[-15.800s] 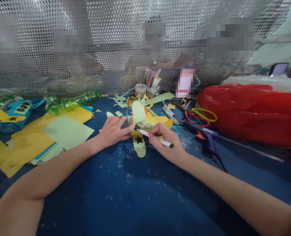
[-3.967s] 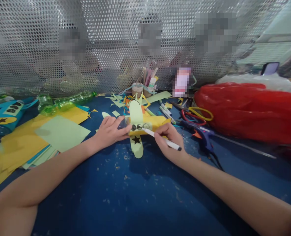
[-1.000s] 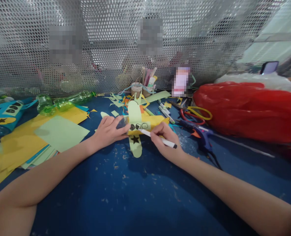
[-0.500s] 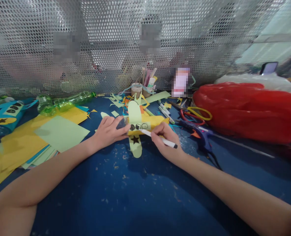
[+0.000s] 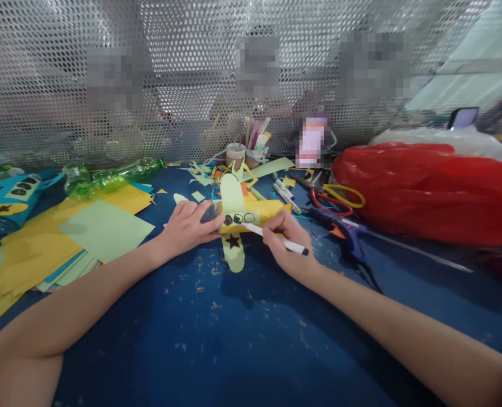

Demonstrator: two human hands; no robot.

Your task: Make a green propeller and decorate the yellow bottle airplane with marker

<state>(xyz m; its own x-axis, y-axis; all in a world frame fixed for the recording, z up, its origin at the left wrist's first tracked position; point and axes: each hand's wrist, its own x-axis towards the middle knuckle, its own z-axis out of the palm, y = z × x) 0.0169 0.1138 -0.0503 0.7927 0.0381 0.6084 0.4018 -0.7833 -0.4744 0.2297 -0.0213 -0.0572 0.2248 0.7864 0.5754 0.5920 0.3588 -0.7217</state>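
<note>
A toy plane with a yellow paper body (image 5: 268, 209) and pale green wings lies on the blue table. A black star marks its near wing (image 5: 233, 254). Along the body a pale strip carries round windows in black, the left one filled in, the middle one partly, the right one only outlined. My left hand (image 5: 194, 226) is closed around the plane's left end, where clear plastic shows. In my right hand (image 5: 289, 237) is a white marker (image 5: 253, 228), pinched near its tip. That tip touches the strip at the middle window.
Yellow and green paper sheets (image 5: 107, 226) lie left, by green plastic bottles (image 5: 128, 170) and a blue toy plane (image 5: 20, 195). At right are scissors (image 5: 333, 198), a blue glue gun (image 5: 353, 234) and a red plastic bag (image 5: 424, 192). Behind stands a perforated metal panel (image 5: 183, 102).
The marker and my right hand have shifted very slightly, with the tip still at the middle window. My left hand and the plane stay in place.
</note>
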